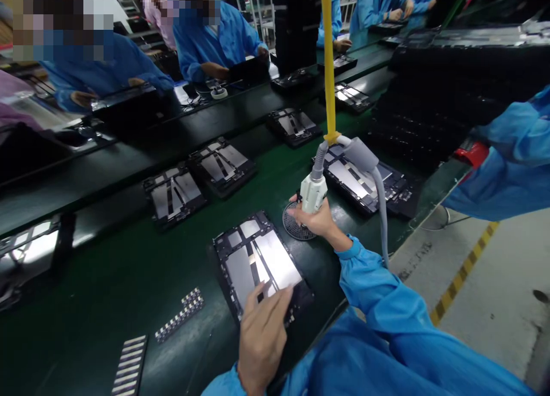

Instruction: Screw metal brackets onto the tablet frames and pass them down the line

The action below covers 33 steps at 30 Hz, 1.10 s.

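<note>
In front of me lies an opened tablet-like device [240, 264], its black frame holding silver panels and dark ribbon strips. My left hand [263, 336] reaches over its near edge, fingers stretched and somewhat apart; whether the fingertips press on it I cannot tell. My right hand [317, 219] is closed around a white handheld tool [314, 194] with a ribbed grey neck, just beyond the device's far right corner. A yellow strap [328, 63] and a thick grey cable [381, 212] run to the tool. Beneath that hand shows a round mesh disc [292, 227], partly covered.
Similar opened devices [174, 195] lie along the green work surface [103, 258]. Strips of small parts [179, 316] and a striped bar [129, 364] are at the near left. Co-workers in blue [219, 35] sit opposite; another blue sleeve [507, 155] is at right.
</note>
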Tool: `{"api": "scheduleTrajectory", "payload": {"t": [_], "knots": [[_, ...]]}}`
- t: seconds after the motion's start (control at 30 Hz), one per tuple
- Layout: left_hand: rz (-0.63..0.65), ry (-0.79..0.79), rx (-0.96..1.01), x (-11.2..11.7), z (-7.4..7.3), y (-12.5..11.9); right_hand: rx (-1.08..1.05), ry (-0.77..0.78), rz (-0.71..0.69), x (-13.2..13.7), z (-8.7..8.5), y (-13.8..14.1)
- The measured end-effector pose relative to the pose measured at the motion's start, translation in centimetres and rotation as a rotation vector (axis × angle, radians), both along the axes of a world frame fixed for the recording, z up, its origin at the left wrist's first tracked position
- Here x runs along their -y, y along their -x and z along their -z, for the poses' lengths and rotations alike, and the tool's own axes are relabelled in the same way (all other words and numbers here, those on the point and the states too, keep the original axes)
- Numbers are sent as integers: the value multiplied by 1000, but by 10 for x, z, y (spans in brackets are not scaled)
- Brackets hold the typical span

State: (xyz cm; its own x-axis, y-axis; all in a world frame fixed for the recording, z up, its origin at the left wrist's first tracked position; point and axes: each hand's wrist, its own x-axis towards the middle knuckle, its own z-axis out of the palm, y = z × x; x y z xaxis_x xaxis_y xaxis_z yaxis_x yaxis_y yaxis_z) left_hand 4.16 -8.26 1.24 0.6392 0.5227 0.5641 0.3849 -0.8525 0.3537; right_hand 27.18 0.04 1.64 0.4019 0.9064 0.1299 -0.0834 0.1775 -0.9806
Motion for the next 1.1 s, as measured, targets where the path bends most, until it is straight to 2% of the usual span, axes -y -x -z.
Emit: {"api": "scheduleTrajectory", "payload": {"t": [0.07,0.13,0.2,0.27,0.3,0.4,0.5,0.63,0.73,0.83,0.97,1.1], "knots": [[-115,30,29,-6,-3,17,-1,-21,-6,0,2,0],[-283,54,71,-12,0,34,6,-38,-10,-1,4,-1],[-472,75,147,-15,8,47,16,-36,-16,0,5,-1],[-605,109,201,-14,20,51,17,-20,-27,0,5,0],[-622,130,212,-12,27,49,17,-15,-25,1,5,0],[-539,221,270,0,44,36,27,-19,4,1,5,1],[-525,359,357,9,47,29,52,-26,20,0,7,0],[-598,570,325,0,32,50,109,-69,35,3,2,0],[-665,849,406,-17,17,70,149,-148,82,9,-9,4],[-682,1067,467,-35,11,74,87,-235,2,13,-25,16],[-566,1091,373,-57,15,61,33,-239,-204,17,-38,47],[-556,970,329,-75,20,52,60,-191,-313,15,-42,79]]}}
